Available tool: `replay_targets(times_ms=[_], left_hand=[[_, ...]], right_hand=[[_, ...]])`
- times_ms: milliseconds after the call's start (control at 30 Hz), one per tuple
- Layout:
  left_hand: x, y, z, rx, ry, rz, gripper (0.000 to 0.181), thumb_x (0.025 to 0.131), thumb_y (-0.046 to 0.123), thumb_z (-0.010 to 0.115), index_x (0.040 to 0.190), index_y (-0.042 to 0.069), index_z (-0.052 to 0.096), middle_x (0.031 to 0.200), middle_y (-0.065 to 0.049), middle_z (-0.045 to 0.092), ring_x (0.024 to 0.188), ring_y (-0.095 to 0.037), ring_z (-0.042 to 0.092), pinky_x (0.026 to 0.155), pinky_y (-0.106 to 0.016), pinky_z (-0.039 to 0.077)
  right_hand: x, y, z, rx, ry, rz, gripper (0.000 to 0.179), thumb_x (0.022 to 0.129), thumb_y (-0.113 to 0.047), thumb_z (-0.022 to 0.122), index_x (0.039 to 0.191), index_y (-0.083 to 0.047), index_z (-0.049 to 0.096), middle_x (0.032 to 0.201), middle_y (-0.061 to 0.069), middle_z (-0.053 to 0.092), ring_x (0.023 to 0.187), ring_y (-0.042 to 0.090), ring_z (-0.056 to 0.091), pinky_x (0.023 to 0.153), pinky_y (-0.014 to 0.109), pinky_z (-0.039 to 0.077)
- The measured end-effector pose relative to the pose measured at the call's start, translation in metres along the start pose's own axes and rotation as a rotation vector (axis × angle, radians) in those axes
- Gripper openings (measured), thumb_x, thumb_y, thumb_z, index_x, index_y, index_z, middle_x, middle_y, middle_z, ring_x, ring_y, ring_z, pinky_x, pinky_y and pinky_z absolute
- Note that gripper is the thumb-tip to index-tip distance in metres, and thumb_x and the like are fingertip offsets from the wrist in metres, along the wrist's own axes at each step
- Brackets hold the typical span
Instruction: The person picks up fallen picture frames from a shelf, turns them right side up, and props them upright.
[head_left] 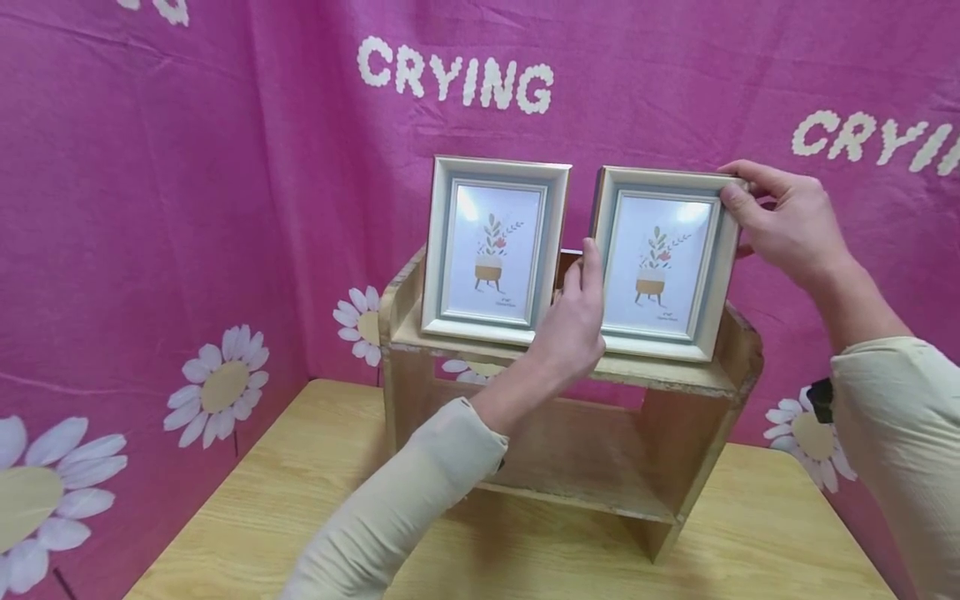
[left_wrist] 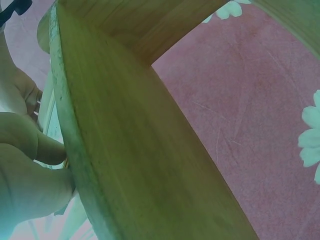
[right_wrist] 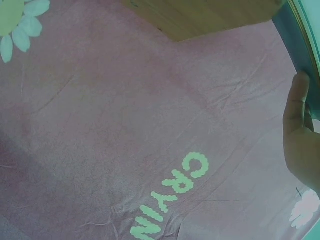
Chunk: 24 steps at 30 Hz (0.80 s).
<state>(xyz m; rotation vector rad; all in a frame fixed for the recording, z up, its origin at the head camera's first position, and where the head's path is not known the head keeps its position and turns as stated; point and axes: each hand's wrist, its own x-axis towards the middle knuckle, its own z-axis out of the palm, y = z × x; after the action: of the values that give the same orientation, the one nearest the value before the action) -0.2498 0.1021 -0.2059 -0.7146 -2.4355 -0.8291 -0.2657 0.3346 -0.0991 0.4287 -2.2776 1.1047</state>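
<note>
Two pale picture frames with a printed plant drawing stand side by side on top of a small wooden shelf (head_left: 558, 442). My right hand (head_left: 798, 221) pinches the upper right corner of the right picture frame (head_left: 660, 258), thumb on its front and fingers behind. At that frame's lower left side, my left hand (head_left: 570, 325) grips the edge, one finger pointing up along it. This hand sits in the gap between the frames and overlaps the lower right corner of the left picture frame (head_left: 491, 250). Close up, the left wrist view shows fingers (left_wrist: 50, 150) against the shelf's front edge.
The shelf has raised side panels (head_left: 742, 350) and an open lower level. It stands on a light wooden table (head_left: 300, 500). Behind and to the left hangs a magenta cloth (head_left: 180, 167) with daisies and white lettering.
</note>
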Motion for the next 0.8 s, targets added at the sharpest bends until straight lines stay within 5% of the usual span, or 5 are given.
replay_targets(times_ms=[100, 367, 633, 800], left_hand=[[-0.0002, 0.0007, 0.002, 0.021, 0.002, -0.019, 0.097, 0.087, -0.009, 0.062, 0.158, 0.005, -0.002, 0.155, -0.02, 0.033, 0.08, -0.022, 0.06, 0.055, -0.014, 0.046], [-0.0005, 0.006, 0.0046, 0.061, -0.024, -0.114, 0.099, 0.089, -0.004, 0.064, 0.159, 0.009, -0.006, 0.159, -0.015, 0.027, 0.119, -0.029, 0.059, 0.058, -0.017, 0.049], [-0.0002, 0.0066, 0.0036, 0.093, -0.008, -0.09, 0.097, 0.091, -0.002, 0.063, 0.158, 0.007, -0.006, 0.16, -0.017, 0.025, 0.128, -0.03, 0.053, 0.078, -0.024, 0.057], [0.0009, 0.0049, 0.0023, 0.116, 0.0, -0.061, 0.096, 0.091, -0.001, 0.063, 0.158, 0.004, -0.005, 0.16, -0.019, 0.023, 0.128, -0.031, 0.053, 0.07, -0.021, 0.056]], right_hand=[[0.0003, 0.0024, 0.0028, -0.026, -0.025, 0.023, 0.033, 0.102, -0.024, 0.052, 0.135, -0.025, 0.06, 0.087, -0.009, 0.057, 0.065, 0.003, 0.061, 0.05, 0.026, 0.058], [0.0002, 0.0066, 0.0076, -0.054, -0.093, 0.071, 0.042, 0.105, -0.029, 0.043, 0.147, -0.031, 0.046, 0.093, -0.011, 0.057, 0.065, 0.007, 0.064, 0.051, 0.031, 0.059], [0.0002, 0.0062, 0.0042, -0.063, -0.125, 0.075, 0.047, 0.105, -0.031, 0.042, 0.152, -0.038, 0.037, 0.109, 0.005, 0.059, 0.067, 0.009, 0.066, 0.055, 0.035, 0.06], [-0.0009, 0.0062, 0.0033, -0.082, -0.139, 0.076, 0.054, 0.105, -0.031, 0.042, 0.156, -0.042, 0.026, 0.115, 0.011, 0.06, 0.067, 0.01, 0.066, 0.057, 0.032, 0.06]])
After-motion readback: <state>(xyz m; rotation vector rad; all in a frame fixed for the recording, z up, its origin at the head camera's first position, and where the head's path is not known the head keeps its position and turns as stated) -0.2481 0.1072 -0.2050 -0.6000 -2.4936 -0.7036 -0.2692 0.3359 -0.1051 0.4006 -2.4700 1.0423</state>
